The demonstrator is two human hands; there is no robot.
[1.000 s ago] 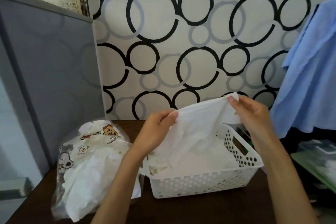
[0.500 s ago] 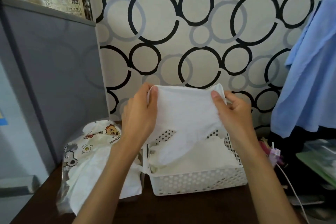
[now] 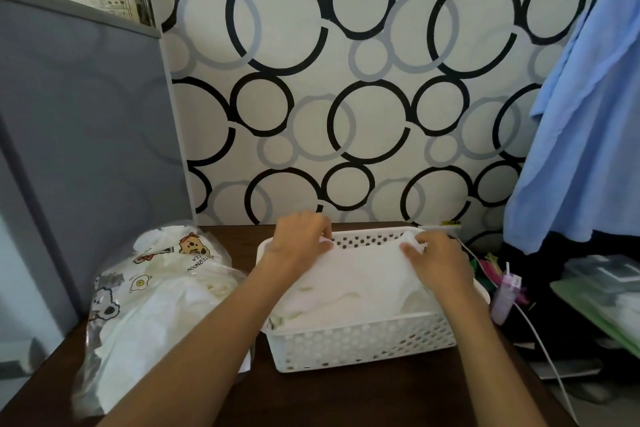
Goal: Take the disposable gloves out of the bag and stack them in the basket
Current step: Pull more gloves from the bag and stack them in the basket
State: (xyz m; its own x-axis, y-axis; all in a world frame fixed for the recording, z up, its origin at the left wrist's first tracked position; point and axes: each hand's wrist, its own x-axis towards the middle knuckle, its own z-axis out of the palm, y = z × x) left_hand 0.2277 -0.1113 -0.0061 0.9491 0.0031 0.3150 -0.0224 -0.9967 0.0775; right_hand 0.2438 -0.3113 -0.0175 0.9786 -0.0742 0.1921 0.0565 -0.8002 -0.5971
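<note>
At the table's far edge, left hand (image 3: 300, 242) and right hand (image 3: 437, 257) pinch a glove (image 3: 363, 274) by its far corners, laying it flat on the stack in the basket (image 3: 360, 343). Placing step; next: release, reach the bag (image 3: 156, 305) near the left edge.

Domestic room. Circle-patterned wallpaper (image 3: 346, 80) backed a dark wooden table (image 3: 346, 399); a blue garment (image 3: 585, 135) hung at right, and a grey fabric cabinet (image 3: 79, 135) stood at left.
</note>
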